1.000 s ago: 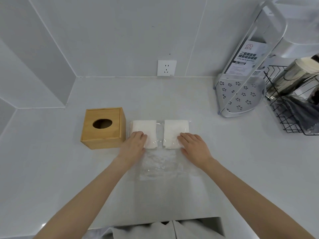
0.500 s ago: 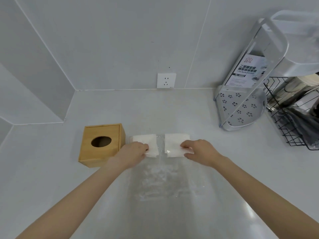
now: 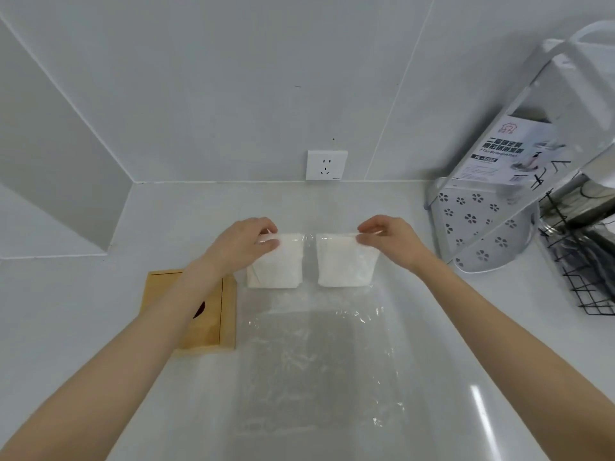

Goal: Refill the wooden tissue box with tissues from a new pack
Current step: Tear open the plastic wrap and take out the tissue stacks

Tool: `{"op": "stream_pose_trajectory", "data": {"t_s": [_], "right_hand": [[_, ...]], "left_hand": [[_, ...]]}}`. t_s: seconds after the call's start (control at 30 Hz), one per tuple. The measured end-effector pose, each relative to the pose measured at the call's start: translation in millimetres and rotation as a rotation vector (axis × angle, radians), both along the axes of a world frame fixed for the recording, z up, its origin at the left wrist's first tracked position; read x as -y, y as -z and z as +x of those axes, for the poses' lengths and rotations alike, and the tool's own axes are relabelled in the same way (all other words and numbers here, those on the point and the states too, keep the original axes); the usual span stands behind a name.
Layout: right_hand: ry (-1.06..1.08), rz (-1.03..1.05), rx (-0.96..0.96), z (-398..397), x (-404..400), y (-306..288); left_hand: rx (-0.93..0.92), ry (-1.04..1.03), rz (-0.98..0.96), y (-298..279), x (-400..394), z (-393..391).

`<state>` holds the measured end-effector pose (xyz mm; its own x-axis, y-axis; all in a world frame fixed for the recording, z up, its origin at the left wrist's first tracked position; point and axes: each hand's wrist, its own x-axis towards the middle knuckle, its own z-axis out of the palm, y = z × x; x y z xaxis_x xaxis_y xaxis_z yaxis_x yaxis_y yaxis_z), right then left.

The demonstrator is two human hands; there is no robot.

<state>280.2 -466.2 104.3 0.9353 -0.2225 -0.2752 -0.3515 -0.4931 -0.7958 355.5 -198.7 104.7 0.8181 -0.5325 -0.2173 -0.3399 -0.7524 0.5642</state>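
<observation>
A clear plastic tissue pack hangs from both hands above the white counter. Two white tissue stacks sit in its top end, the left stack and the right stack, with a gap of plastic between them. My left hand pinches the pack's upper left corner. My right hand pinches the upper right corner. The long lower part of the bag is empty and drapes toward me. The wooden tissue box with its dark oval slot stands on the counter at the left, partly hidden behind my left forearm.
A white perforated rack with a printed label leans at the back right. A black wire basket holding metal and dark items stands at the far right. A wall socket sits above the white counter.
Both hands went from resting on the pack on the counter to pinching its top corners and lifting it. The pack now hangs upright. The view tilted up and closer.
</observation>
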Motion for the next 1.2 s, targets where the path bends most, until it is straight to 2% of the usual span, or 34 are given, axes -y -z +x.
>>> {"op": "stream_pose_trajectory", "data": {"t_s": [0.1,0.3,0.47,0.6,0.83,1.0,1.2], "right_hand": [[0.079,-0.058,0.058,14.9,-2.6,15.9],[0.085,-0.154,0.005,36.4,-6.6,47.8],[0.015,-0.287,-0.066,42.4,-8.9,66.4],[-0.007,-0.346,-0.053,40.4,-9.0,72.5],[-0.155,-0.521,-0.049,31.0,-16.2,67.1],[-0.185,-0.453,0.015,9.3,-33.2,39.3],[-0.226,-0.314,0.047,-45.1,-68.0,7.1]], "left_hand": [[0.081,-0.031,0.05,13.0,6.8,14.7],[0.063,-0.097,0.146,45.8,18.5,35.4],[0.037,-0.047,0.275,62.7,22.2,40.2],[0.023,-0.054,0.286,67.0,21.8,39.8],[0.079,-0.015,0.417,56.2,24.5,29.1],[0.124,0.055,0.379,37.7,17.1,-1.1],[0.212,0.164,0.093,16.7,1.6,-67.6]]}}
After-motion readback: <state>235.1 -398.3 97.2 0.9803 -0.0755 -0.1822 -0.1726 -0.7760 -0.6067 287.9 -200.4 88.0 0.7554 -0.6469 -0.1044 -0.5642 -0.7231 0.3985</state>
